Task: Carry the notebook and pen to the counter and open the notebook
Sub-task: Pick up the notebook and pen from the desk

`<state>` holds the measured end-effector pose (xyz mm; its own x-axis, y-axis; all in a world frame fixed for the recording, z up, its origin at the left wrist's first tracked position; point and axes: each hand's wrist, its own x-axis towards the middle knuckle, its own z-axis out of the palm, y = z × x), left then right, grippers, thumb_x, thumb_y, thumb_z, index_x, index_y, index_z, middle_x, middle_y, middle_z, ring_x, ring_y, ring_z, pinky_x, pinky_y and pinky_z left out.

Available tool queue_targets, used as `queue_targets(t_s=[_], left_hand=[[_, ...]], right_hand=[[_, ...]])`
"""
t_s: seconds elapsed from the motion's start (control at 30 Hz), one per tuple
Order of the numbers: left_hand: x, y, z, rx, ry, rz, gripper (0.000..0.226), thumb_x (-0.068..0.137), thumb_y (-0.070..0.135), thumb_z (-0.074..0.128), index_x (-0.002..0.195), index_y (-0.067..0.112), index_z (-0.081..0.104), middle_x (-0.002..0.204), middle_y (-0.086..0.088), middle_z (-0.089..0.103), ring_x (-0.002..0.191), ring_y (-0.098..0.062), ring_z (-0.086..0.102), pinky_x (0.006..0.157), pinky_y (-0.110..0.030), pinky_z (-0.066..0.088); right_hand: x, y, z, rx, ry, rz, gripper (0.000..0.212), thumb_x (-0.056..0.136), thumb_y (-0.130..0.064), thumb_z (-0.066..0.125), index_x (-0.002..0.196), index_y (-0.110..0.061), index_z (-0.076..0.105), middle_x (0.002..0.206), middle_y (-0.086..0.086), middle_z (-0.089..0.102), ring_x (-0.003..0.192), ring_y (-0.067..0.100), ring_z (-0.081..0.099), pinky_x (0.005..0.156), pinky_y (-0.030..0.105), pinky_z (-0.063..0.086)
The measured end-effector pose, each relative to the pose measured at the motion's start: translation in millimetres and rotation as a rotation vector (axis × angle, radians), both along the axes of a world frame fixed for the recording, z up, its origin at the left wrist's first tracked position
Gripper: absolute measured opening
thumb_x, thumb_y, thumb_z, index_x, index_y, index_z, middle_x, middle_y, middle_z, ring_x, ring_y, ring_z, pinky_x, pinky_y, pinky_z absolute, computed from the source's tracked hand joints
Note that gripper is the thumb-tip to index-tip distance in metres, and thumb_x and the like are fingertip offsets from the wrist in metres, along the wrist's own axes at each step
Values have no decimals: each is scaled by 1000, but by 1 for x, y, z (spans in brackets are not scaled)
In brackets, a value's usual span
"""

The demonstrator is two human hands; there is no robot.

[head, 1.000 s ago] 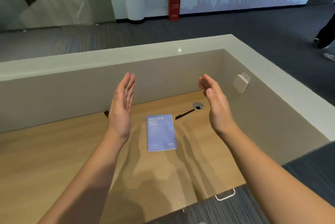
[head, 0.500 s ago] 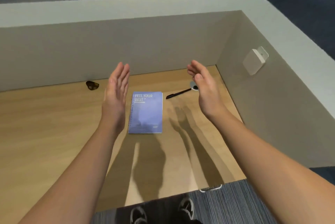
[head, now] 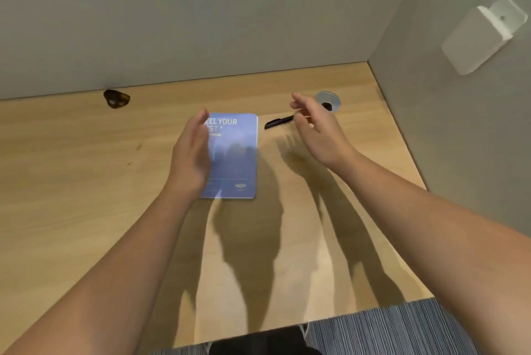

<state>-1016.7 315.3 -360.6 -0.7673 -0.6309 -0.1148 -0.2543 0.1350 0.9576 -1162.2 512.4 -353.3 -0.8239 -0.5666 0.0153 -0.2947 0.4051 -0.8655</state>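
A closed light-blue spiral notebook [head: 235,159] with white lettering lies flat on the wooden desk [head: 71,196]. My left hand [head: 191,153] hovers edge-on over its left side, fingers straight and apart, and hides the spiral edge. A black pen [head: 277,122] lies just right of the notebook's top corner. My right hand [head: 316,127] is above the pen's far end, fingers loosely curled, holding nothing. Whether either hand touches its object is unclear.
Grey partition walls [head: 201,24] close the desk at the back and right. A silver cable grommet [head: 327,100] sits behind my right hand, a dark small object [head: 116,98] at the back left, a white wall box [head: 482,35] on the right wall. Striped carpet [head: 388,328] lies below the desk's front edge.
The view has tilted down and drawn closer to the desk. Both hands have dropped lower, the left over the notebook's left edge, the right over the pen with fingers curling.
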Motion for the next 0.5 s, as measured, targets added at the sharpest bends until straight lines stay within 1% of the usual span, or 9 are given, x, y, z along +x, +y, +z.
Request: queue_targets(t_s=[0.03, 0.1, 0.13, 0.17, 0.23, 0.3, 0.37, 0.43, 0.5], left_hand=[[1, -1, -12, -187, -84, 2, 38, 104, 28, 43, 140, 16, 50, 140, 3, 54, 120, -1, 46, 97, -16, 31], [0, -5, -34, -377, -264, 30, 30, 100, 23, 44, 122, 6, 56, 125, -10, 61, 109, -14, 52, 79, -24, 32], [-1, -7, -44, -410, -370, 32, 29, 98, 26, 46, 114, 4, 55, 121, -16, 61, 110, -28, 54, 79, -32, 35], [-3, -7, -51, -424, -497, 19, 35, 97, 31, 49, 117, 3, 53, 125, -19, 58, 114, -38, 51, 84, -39, 38], [-4, -6, -62, -420, -662, 9, 59, 94, 40, 57, 140, 6, 40, 144, -18, 43, 126, -43, 39, 98, -46, 35], [-6, -5, -62, -421, -679, 63, 79, 88, 43, 67, 147, 7, 28, 147, -19, 35, 130, -42, 34, 102, -47, 34], [-7, -5, -63, -451, -685, 83, 85, 81, 41, 76, 143, 4, 31, 140, -21, 38, 127, -43, 35, 99, -47, 37], [-11, -14, -62, -424, -687, 100, 82, 76, 39, 82, 136, 3, 39, 133, -22, 43, 123, -43, 39, 94, -47, 39], [-14, -23, -59, -345, -705, 111, 78, 70, 37, 87, 127, 4, 46, 128, -21, 49, 119, -41, 47, 90, -45, 43]], right_hand=[[-7, -1, -12, 89, 86, 18, 44, 97, -14, 40, 142, -12, 41, 133, 6, 53, 118, 14, 49, 96, 23, 38], [-18, -3, -34, 286, 221, 83, 46, 95, -8, 41, 141, -10, 41, 134, 11, 50, 121, 23, 46, 98, 29, 36], [-24, -5, -43, 375, 262, 128, 48, 93, -5, 42, 141, -10, 40, 137, 13, 48, 125, 26, 43, 100, 32, 36], [-28, -8, -51, 449, 287, 164, 50, 92, -3, 42, 142, -10, 38, 141, 13, 45, 128, 29, 40, 102, 36, 36], [-36, -12, -61, 543, 323, 185, 53, 92, 0, 41, 143, -12, 36, 149, 9, 38, 130, 30, 38, 103, 42, 38], [-42, -18, -66, 579, 352, 182, 55, 91, 2, 39, 143, -16, 35, 152, 4, 34, 127, 31, 41, 98, 46, 42], [-46, -23, -69, 599, 374, 178, 56, 89, 3, 39, 141, -17, 37, 148, 4, 41, 122, 33, 45, 92, 46, 45], [-51, -29, -72, 628, 400, 155, 50, 90, 0, 42, 137, -17, 43, 134, 7, 51, 115, 32, 49, 84, 43, 46], [-53, -33, -74, 664, 436, 125, 35, 90, -3, 46, 122, -13, 54, 115, 9, 55, 102, 31, 52, 73, 38, 44]])
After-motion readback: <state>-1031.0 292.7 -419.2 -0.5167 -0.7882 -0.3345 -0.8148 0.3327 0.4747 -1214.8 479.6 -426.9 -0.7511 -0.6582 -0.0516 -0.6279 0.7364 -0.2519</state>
